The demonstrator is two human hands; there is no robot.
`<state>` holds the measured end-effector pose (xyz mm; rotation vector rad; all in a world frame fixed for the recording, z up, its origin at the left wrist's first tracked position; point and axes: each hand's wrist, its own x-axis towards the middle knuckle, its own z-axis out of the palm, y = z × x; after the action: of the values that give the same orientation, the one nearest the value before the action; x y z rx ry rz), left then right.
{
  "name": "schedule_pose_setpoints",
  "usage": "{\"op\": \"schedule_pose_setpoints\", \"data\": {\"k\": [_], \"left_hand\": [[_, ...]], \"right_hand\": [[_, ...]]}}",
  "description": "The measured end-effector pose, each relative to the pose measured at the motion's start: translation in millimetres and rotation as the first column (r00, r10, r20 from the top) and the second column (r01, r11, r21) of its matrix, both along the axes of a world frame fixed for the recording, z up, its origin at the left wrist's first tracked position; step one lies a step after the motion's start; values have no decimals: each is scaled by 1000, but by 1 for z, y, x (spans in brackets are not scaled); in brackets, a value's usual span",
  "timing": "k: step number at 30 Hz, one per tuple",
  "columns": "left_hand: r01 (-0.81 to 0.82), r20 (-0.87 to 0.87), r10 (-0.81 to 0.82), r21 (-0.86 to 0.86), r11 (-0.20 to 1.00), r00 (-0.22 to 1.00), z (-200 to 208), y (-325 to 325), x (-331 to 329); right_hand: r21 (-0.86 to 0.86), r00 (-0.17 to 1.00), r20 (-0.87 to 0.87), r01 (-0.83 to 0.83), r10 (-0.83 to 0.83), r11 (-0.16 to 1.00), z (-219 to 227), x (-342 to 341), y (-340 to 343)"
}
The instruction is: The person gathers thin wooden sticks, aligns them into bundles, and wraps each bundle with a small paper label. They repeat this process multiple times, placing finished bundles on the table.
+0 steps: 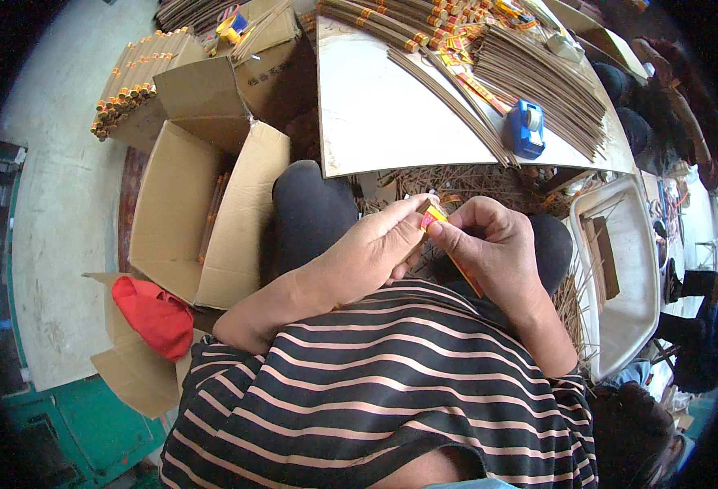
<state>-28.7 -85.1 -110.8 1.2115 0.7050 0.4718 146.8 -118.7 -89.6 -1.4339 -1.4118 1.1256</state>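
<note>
Over my lap, my left hand [363, 253] is wrapped round a short-looking bundle of brown incense sticks [425, 207]; most of its length is hidden by my hands. A yellow-and-red paper label [433, 217] lies against the bundle's end. My right hand [493, 240] pinches that label between thumb and forefinger, close to my left fingers. Below the right hand a narrow yellow-orange strip [466, 279] slants down, and I cannot tell whether it is part of the same label.
Ahead stands a white table [391, 122] with loose incense sticks [538, 81], labelled bundles and a blue tape dispenser [526, 129]. An open cardboard box [241, 212] is at left, a red cloth [153, 316] behind it. A white tub [632, 310] stands at right.
</note>
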Motion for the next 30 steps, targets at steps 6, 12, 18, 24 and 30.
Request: {"op": "schedule_pose_setpoints", "data": {"k": [6,12,18,24,30], "left_hand": [[7,70,-8,4,1000,997,4,2,-1],[-27,-9,28,58,998,1000,4,1,3],[-22,23,22,1,1000,999,1,-1,4],[-15,21,15,-12,1000,1000,3,-1,6],[-25,-3,25,21,999,1000,4,-1,7]], "right_hand": [[-51,999,-54,-3,0,999,2,-1,2],[-104,997,-73,-13,6,994,1,3,3],[-133,998,-59,-35,27,991,8,6,1],[-163,991,-122,-76,57,984,8,12,3],[-105,994,-96,-71,61,992,-3,15,5]]}}
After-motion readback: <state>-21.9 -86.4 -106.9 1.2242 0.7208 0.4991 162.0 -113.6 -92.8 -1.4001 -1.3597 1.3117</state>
